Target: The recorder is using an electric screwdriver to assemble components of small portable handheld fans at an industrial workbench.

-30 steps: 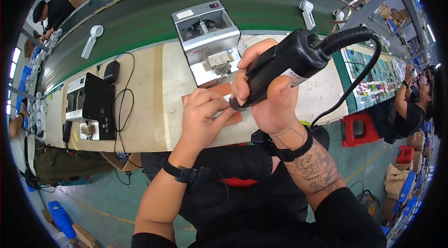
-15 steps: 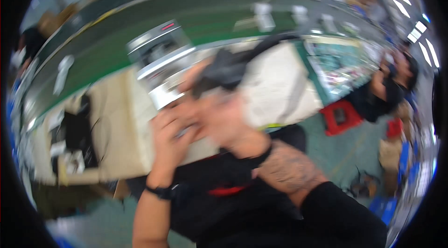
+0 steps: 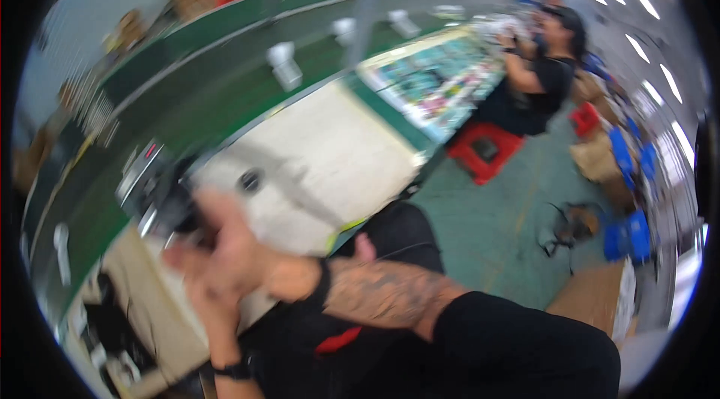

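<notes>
Motion smears both hands, which come together over the near left of the workbench. My right hand [image 3: 229, 238], on a tattooed forearm with a black wristband, appears closed around a black object [image 3: 178, 200] whose kind the blur hides. Just under it lies my left hand [image 3: 212, 301], with a dark watch on its wrist; the fingers overlap the right hand and cannot be made out. Beyond the black object stands a silver boxy device [image 3: 139, 178] with a small red display, partly covered by it. A small round black piece [image 3: 250, 180] rests on the pale mat [image 3: 330, 151].
A green conveyor [image 3: 225, 103] runs behind the bench, carrying several white parts [image 3: 285, 69]. Black items and cables [image 3: 116, 331] lie at lower left. At right, a person [image 3: 551, 69] in black works beside a panel of small parts [image 3: 435, 76], near a red stool [image 3: 484, 151].
The view has swung right, so bench and device now appear farther left. My hands stay together near the device. The round black piece on the mat has come into sight.
</notes>
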A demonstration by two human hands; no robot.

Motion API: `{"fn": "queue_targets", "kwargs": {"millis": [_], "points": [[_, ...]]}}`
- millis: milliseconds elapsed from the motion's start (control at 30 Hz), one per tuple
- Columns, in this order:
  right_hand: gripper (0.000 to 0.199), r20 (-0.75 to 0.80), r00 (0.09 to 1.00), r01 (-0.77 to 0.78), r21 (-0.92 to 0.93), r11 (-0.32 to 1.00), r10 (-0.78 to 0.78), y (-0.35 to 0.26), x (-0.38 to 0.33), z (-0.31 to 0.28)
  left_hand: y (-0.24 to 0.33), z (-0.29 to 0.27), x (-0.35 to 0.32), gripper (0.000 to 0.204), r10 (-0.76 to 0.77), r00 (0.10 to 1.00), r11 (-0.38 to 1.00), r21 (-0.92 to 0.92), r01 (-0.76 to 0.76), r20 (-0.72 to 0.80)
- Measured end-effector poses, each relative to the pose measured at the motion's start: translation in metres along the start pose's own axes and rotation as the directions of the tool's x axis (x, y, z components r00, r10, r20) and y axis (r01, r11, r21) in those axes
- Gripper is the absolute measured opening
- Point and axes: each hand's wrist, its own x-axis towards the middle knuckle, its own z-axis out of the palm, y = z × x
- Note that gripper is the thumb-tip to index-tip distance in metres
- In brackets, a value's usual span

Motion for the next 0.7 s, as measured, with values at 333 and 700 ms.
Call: {"fn": "queue_targets", "kwargs": {"millis": [333,700], "points": [[0.068,0.146,0.987,-0.066,0.027,0.997,0.061,0.008,0.027,-0.023,0.028,-0.007,0.036,0.037,-0.042,0.994,0.997,0.075,0.034,0.101],[0.070,0.100,0.992,-0.080,0.075,0.994,0.073,0.023,0.020,-0.007,0.023,-0.007,0.035,0.038,-0.045,0.994,0.998,0.047,0.041,0.098]]}}
